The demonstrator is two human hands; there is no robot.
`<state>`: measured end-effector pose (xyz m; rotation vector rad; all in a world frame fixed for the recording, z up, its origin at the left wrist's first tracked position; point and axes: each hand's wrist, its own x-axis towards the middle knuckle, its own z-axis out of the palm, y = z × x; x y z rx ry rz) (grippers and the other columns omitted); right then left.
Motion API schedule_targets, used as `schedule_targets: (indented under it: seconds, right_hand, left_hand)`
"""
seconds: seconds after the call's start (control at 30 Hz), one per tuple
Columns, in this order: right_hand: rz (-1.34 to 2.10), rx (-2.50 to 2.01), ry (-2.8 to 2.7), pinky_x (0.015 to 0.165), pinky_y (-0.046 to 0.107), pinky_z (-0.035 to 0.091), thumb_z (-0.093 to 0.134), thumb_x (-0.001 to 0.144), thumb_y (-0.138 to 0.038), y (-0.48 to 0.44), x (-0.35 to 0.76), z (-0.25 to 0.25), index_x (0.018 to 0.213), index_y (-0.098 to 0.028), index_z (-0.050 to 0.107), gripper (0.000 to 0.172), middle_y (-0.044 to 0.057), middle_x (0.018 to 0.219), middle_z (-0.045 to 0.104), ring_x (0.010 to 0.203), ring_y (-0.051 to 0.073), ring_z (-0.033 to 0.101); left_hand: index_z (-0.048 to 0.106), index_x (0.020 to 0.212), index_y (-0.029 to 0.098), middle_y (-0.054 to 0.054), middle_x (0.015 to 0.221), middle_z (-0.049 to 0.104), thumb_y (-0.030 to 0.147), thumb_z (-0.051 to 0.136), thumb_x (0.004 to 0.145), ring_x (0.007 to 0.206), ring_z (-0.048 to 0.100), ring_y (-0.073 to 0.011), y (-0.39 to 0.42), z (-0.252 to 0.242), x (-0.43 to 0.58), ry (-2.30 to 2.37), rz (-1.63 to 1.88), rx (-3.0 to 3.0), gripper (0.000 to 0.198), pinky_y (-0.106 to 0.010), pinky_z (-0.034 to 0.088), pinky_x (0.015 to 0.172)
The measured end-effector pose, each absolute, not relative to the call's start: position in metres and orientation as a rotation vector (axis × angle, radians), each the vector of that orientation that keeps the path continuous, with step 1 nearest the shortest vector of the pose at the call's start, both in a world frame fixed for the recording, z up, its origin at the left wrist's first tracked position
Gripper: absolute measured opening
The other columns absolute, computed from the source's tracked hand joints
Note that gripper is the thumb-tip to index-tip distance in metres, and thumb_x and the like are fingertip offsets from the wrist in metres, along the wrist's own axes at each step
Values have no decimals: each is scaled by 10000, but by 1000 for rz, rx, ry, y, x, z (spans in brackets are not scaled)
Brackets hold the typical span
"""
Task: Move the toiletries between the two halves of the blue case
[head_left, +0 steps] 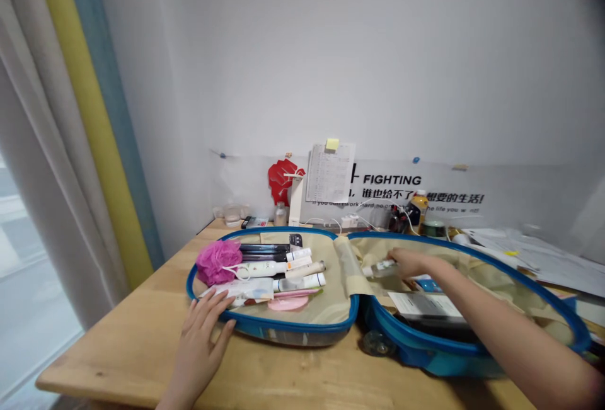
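An open blue suitcase (302, 328) lies flat, its two beige-lined halves side by side. My left hand (205, 322) rests at the left half's front corner, fingers spread over the rim and touching a white packet (250, 289). In that half lie a pink bath puff (220, 261), several white tubes and bottles (259, 269), black flat packs (265, 251) and a pink oval item (287, 303). Inside the right half, my right hand (409, 263) is closed around a small clear bottle (380, 268). Below my right forearm sits a dark box with a white top (424, 306).
The suitcase stands on a wooden table (142, 328). Behind it are a white lamp (295, 201), a glass jar (280, 213), cables and an orange-yellow bottle (420, 206). Papers (534, 256) lie at the right. A curtain (70, 114) hangs at the left.
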<state>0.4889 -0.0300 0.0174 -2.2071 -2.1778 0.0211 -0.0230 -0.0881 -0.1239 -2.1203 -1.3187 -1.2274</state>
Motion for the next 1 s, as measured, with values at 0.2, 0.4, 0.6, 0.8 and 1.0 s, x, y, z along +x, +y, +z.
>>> schedule_targets:
  seconds: [0.2, 0.4, 0.6, 0.8, 1.0]
  right_hand:
    - [-155, -2106, -2118, 913, 361, 450, 592, 771, -246, -29, 457, 70, 1167, -127, 598, 413, 155, 1141, 601, 1046, 254, 592]
    - [-94, -1807, -2349, 969, 401, 430, 588, 850, -336, 3, 333, 56, 1243, -171, 535, 429, 101, 1247, 564, 1120, 209, 548]
    - [-72, -1660, -2500, 979, 472, 430, 555, 889, -390, 25, 230, 20, 1197, -194, 562, 366, 89, 1276, 541, 1146, 215, 526]
    - [4, -1604, -2530, 998, 471, 415, 553, 887, -395, 32, 196, 0, 1186, -204, 576, 356, 72, 1283, 542, 1168, 240, 509]
    - [180, -1568, -2464, 960, 445, 457, 534, 903, -374, 27, 194, -5, 1228, -202, 550, 369, 76, 1293, 533, 1130, 230, 538]
  left_hand:
    - [563, 1203, 261, -62, 1222, 645, 371, 484, 893, 1208, 532, -266, -88, -124, -23, -1315, -1230, -2133, 338, -504, 357, 1057]
    - [574, 1193, 256, -64, 1224, 645, 377, 491, 892, 1221, 525, -267, -89, -121, -22, -1317, -1251, -2139, 335, -509, 357, 1060]
    - [586, 1188, 254, -66, 1230, 643, 363, 483, 895, 1216, 533, -262, -90, -121, -22, -1341, -1237, -2156, 329, -510, 367, 1058]
    - [585, 1190, 256, -64, 1229, 644, 360, 493, 894, 1221, 528, -264, -90, -120, -22, -1352, -1234, -2167, 327, -512, 370, 1054]
    - [591, 1182, 258, -69, 1228, 641, 374, 480, 894, 1213, 531, -265, -88, -121, -22, -1353, -1247, -2163, 329, -514, 346, 1071]
